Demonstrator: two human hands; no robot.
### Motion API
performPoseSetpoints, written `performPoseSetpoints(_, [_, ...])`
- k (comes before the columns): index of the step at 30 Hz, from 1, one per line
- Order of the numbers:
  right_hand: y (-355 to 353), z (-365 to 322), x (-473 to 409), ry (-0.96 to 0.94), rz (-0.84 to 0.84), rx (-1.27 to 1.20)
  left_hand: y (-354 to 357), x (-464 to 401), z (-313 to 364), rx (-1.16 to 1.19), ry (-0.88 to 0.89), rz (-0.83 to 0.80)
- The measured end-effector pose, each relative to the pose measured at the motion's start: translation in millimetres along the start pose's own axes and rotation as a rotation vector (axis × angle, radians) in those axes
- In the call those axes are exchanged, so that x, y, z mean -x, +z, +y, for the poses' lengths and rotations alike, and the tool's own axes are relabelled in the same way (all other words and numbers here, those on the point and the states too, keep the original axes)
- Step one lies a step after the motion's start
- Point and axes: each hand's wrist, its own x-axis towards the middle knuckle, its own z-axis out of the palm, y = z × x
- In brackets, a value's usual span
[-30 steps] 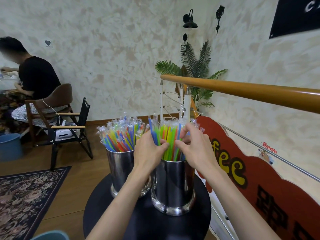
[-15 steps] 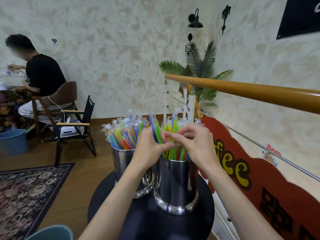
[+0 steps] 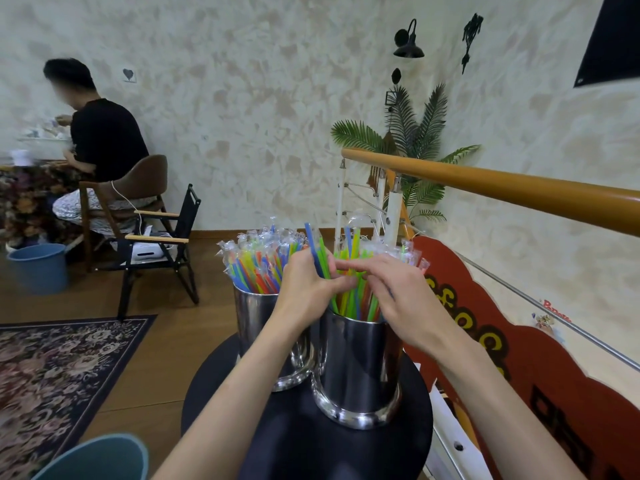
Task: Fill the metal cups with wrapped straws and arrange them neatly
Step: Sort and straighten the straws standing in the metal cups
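Two shiny metal cups stand side by side on a round black table [image 3: 311, 445]. The left cup [image 3: 256, 327] is packed with colourful wrapped straws [image 3: 256, 261]. The nearer right cup [image 3: 356, 368] holds a bunch of green, yellow and blue wrapped straws [image 3: 353, 303]. My left hand [image 3: 308, 289] grips several straws of that bunch, a blue and a green one sticking up above my fingers. My right hand [image 3: 398, 299] reaches over the same bunch, its fingers curled on the straw tops beside my left fingertips. The lower parts of the straws are hidden inside the cups.
A wooden handrail [image 3: 502, 188] and a red sign board [image 3: 519, 368] run along the right. A folding chair [image 3: 156, 251], a blue bucket [image 3: 38, 268] and a seated person [image 3: 100, 150] are at the left. A patterned rug [image 3: 52, 368] and a teal bin rim [image 3: 97, 459] lie near.
Both hands have risen from the cup's rim to the upper part of the straw bunch and closed together on it. The view has shifted slightly rightwards.
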Motion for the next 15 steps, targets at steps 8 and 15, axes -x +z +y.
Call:
performPoseSetpoints(8, [6, 8, -5, -0.105, -0.065, 0.198, -5, 2, 1, -0.023, -0.003, -0.049])
performPoseSetpoints(15, [5, 8, -10, -0.218, 0.035, 0.334, -8, 3, 5, -0.086, 0.019, -0.053])
